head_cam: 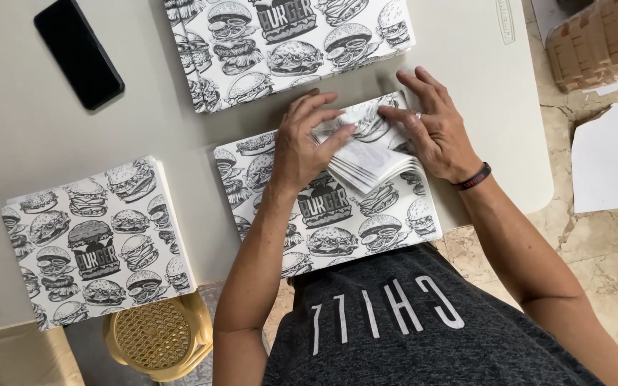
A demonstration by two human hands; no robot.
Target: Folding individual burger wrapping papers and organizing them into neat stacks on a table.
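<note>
Nearest the person, a yellow stool [157,337] is showing below the counter [30,136] edge. On the counter in front of the person, a flat stack [337,221] of square paper sheets printed with black-and-white burger drawings is lying, tilted slightly, its far right corner being folded back. The left hand [307,143] is pressing down on the stack, fingers together and flat, fingertips pinning the folded flap [370,161]. The right hand [434,125], fingers spread apart, is resting on the flap's far edge, clamping nothing. The flap's white underside is showing, and its crease is running diagonally from near left to far right. A second stack [98,239] is sitting to the left, overhanging the counter edge. Farther off, a third stack [287,43] is lying beyond the hands. A black phone [79,51] is lying at the far left, its long axis diagonal. At the far right, cardboard [599,43] is lying on the floor.
</note>
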